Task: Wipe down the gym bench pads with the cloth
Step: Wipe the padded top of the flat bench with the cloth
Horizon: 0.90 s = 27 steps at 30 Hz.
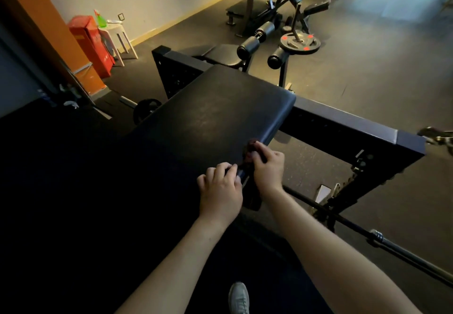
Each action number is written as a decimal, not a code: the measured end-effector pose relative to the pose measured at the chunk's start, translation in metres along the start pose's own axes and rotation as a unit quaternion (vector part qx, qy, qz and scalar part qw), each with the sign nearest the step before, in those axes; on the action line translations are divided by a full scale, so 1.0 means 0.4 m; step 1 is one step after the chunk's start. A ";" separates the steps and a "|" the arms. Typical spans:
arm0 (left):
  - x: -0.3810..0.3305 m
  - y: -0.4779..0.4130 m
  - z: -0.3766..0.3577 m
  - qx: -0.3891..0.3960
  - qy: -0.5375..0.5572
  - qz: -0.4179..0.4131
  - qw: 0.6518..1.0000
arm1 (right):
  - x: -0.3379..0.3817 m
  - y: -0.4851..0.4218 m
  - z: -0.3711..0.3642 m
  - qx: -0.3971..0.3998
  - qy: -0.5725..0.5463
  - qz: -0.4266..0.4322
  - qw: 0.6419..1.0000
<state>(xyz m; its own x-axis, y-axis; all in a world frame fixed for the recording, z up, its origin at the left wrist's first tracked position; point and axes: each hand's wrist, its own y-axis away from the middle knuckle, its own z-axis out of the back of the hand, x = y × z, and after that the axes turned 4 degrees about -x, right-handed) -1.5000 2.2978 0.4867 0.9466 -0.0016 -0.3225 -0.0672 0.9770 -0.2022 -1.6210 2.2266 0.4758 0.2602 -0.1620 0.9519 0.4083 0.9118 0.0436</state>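
Observation:
A long black bench pad (208, 115) runs from the lower left to the upper middle of the head view. At its right edge my right hand (268, 166) grips a dark reddish cloth (252, 147) against the pad's rim. My left hand (220, 191) lies just beside it on the pad, its fingers curled on the near end of the same dark cloth. Part of the cloth hangs down below the pad edge between my two hands. A second, smaller seat pad (224, 55) lies beyond the frame.
A black steel frame (343, 122) crosses behind the pad. A barbell (382, 240) slants along the right, foam rollers (247, 48) and a weight plate (300, 41) stand beyond. A white stool with a green spray bottle (100, 21) and a red box (92, 41) stand at the left wall.

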 end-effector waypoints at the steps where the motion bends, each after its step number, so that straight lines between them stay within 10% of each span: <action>1: -0.011 -0.027 -0.011 0.008 -0.001 -0.009 1.000 | 0.014 -0.055 0.005 -0.013 0.002 -0.017 1.000; 27: -0.346 -0.533 -0.237 0.001 -0.023 -0.004 1.000 | -0.002 -0.699 0.097 0.061 -0.018 -0.036 0.997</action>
<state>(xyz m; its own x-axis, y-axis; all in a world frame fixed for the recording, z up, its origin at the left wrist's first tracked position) -1.6467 2.0698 0.4870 0.9606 0.0007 -0.2780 -0.0595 0.9773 -0.2032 -1.7690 1.9865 0.4747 0.2012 -0.2172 0.9552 0.3155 0.9375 0.1468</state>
